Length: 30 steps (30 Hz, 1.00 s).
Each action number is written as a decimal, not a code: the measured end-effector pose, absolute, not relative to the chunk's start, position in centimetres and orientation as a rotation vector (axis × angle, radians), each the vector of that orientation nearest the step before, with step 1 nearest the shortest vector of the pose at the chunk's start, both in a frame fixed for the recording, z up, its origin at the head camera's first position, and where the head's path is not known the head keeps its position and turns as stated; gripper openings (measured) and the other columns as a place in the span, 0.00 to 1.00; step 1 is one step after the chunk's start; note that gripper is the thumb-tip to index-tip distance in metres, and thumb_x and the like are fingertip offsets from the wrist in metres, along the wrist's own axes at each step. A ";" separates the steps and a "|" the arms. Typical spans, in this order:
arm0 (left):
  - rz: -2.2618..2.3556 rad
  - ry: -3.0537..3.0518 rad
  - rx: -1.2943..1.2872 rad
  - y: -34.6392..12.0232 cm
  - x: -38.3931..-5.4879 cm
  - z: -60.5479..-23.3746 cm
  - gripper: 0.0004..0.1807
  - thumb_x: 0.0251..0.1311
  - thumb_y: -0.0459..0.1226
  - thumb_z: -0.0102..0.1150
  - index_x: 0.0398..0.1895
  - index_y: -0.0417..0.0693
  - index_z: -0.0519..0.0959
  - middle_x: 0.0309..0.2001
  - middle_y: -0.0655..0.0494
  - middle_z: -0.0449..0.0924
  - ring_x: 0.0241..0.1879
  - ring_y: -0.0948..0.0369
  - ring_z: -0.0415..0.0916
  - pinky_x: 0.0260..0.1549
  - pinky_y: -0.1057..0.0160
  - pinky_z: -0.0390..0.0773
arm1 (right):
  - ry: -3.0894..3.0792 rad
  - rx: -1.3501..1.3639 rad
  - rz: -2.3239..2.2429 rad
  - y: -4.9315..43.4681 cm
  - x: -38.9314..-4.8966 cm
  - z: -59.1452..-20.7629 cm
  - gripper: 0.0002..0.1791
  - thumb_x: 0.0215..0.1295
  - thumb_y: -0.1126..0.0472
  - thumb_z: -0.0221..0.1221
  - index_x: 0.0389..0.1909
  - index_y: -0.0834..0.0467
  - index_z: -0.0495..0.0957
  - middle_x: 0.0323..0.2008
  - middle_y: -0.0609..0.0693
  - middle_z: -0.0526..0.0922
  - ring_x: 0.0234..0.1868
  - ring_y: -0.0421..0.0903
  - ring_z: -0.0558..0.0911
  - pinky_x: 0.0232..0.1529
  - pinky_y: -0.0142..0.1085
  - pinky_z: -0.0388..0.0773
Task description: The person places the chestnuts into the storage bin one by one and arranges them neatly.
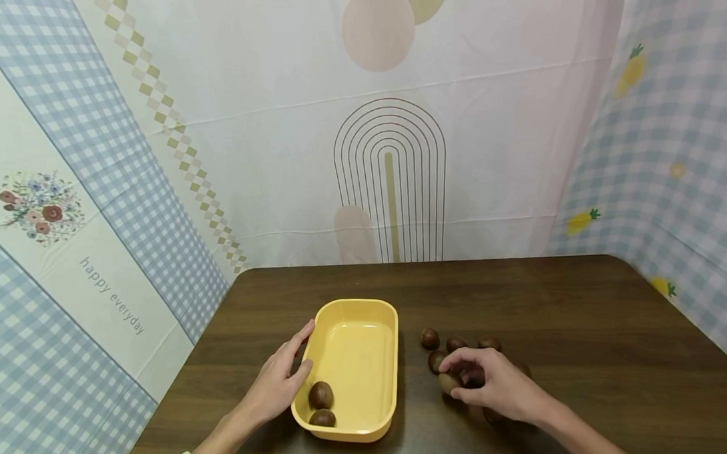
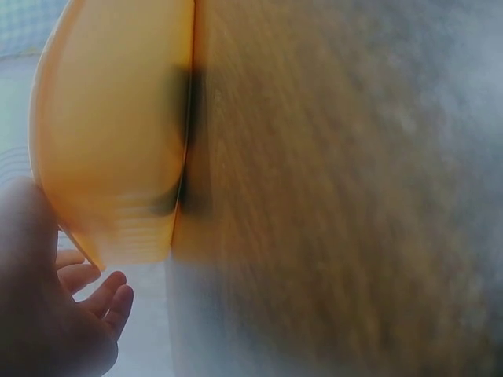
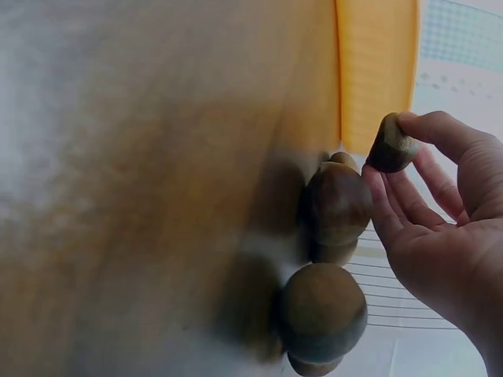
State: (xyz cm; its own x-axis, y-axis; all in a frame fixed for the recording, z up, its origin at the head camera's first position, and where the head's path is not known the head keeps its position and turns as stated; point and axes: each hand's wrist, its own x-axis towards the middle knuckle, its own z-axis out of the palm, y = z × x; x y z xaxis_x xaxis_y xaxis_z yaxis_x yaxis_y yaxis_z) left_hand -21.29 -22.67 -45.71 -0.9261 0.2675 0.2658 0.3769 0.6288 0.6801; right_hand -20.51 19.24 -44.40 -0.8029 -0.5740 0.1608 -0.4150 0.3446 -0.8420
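Note:
A yellow rectangular plastic tub (image 1: 358, 367) stands on the table, with two brown chestnuts (image 1: 321, 395) inside at its near left corner. My left hand (image 1: 276, 381) rests against the tub's left side, thumb and fingers touching the rim from outside. To the right of the tub, my right hand (image 1: 499, 385) pinches a chestnut (image 3: 393, 145) between thumb and fingers, just above the table. Several more chestnuts (image 1: 430, 338) lie around and under that hand, some partly hidden by it. In the right wrist view, a large chestnut (image 3: 324, 310) lies close to the camera.
The dark wooden table (image 1: 517, 299) reaches back to a printed cloth (image 1: 281, 184) hanging behind it. Checked cloths hang at the left and right sides. In the left wrist view, the tub's wall (image 2: 118, 118) fills the upper left.

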 end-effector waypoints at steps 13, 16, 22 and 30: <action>-1.165 -2.729 -0.499 -22.7 -21.1 -45.6 0.37 0.75 0.31 0.58 0.85 0.53 0.60 0.79 0.57 0.65 0.62 0.56 0.74 0.62 0.43 0.74 | 2.487 -0.921 -1.461 18.2 -22.1 -42.1 0.15 0.67 0.64 0.72 0.53 0.57 0.84 0.51 0.51 0.86 0.42 0.43 0.81 0.42 0.36 0.83; -1.161 -2.729 -0.500 -22.6 -21.1 -45.5 0.37 0.75 0.32 0.58 0.85 0.53 0.60 0.79 0.57 0.66 0.61 0.56 0.74 0.61 0.44 0.75 | 2.497 -0.948 -1.475 17.5 -22.7 -41.6 0.16 0.66 0.65 0.72 0.53 0.59 0.85 0.51 0.51 0.86 0.44 0.44 0.83 0.45 0.36 0.84; -1.153 -2.724 -0.506 -22.7 -21.2 -45.5 0.37 0.75 0.32 0.58 0.85 0.52 0.61 0.79 0.56 0.66 0.59 0.56 0.74 0.59 0.45 0.75 | 2.473 -0.967 -1.519 15.6 -23.7 -40.6 0.16 0.65 0.67 0.72 0.53 0.61 0.85 0.47 0.51 0.86 0.43 0.45 0.83 0.44 0.36 0.83; -1.164 -2.707 -0.532 -22.7 -21.3 -45.7 0.37 0.75 0.31 0.58 0.84 0.51 0.61 0.80 0.57 0.64 0.67 0.54 0.72 0.64 0.43 0.73 | 2.437 -0.993 -1.525 12.0 -24.9 -39.9 0.15 0.65 0.68 0.72 0.52 0.59 0.85 0.46 0.50 0.86 0.45 0.47 0.83 0.46 0.37 0.84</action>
